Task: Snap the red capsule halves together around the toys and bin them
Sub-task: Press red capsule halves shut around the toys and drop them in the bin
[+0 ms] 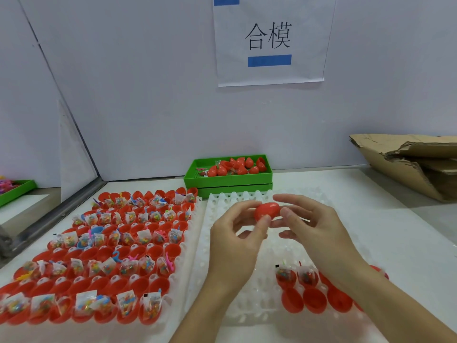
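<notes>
A closed red capsule [267, 211] is held between both hands above a white moulded tray [249, 303]. My left hand [237, 233] pinches its left end with thumb and fingers. My right hand [311, 224] pinches its right end. That tray holds a few open red halves [314, 299] at its near right, two of them with bagged toys [284, 272]. To the left, another white tray [190, 233] is packed with several red halves, many holding bagged toys [128, 303]. A green bin [228, 180] at the back holds several closed capsules [237, 167].
A white wall with a paper sign [269, 40] stands behind the bin. Flattened cardboard [418, 162] lies at the right rear. Another green tray [17, 190] sits far left beyond a metal divider rail [61, 209].
</notes>
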Demonstrator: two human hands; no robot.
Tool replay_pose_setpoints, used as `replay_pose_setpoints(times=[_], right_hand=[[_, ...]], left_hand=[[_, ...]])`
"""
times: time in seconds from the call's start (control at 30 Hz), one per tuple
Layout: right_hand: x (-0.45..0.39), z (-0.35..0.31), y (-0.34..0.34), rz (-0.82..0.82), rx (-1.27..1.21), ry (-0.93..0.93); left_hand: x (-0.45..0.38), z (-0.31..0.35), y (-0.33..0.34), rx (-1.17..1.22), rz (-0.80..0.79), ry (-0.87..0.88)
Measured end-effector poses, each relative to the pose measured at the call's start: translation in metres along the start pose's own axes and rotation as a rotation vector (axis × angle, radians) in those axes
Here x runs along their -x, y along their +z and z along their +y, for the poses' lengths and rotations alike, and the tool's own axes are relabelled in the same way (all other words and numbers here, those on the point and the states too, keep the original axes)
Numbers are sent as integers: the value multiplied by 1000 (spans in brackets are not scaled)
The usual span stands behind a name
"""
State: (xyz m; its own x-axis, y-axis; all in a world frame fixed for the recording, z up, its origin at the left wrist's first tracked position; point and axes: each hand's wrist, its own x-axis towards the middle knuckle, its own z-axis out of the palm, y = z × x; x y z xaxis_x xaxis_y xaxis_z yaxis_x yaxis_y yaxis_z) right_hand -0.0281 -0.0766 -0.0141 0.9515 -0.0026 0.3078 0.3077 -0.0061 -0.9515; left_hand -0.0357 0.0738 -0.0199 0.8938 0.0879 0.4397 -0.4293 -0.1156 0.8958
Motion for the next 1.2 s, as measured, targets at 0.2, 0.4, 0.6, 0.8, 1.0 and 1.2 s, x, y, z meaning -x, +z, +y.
replay_pose_setpoints(times=[0.2,0.4,0.6,0.8,1.0,1.2], right_hand=[[-1,-1,-2,12,-26,6],[0,-1,-1,12,-3,4],[1,0,0,5,17,11],[3,-2,3,-7,19,26],[9,-3,10,-85,88,7],[10,-3,10,17,128,-97]], left_hand=[[-5,8,-2,699,25,-495],[-6,5,-3,725,64,-471],[-4,0,-1,401,181,-256],[-2,-5,-1,116,190,-91],[4,-5,6,-239,72,220],[2,-5,2,-210,-27,239]])
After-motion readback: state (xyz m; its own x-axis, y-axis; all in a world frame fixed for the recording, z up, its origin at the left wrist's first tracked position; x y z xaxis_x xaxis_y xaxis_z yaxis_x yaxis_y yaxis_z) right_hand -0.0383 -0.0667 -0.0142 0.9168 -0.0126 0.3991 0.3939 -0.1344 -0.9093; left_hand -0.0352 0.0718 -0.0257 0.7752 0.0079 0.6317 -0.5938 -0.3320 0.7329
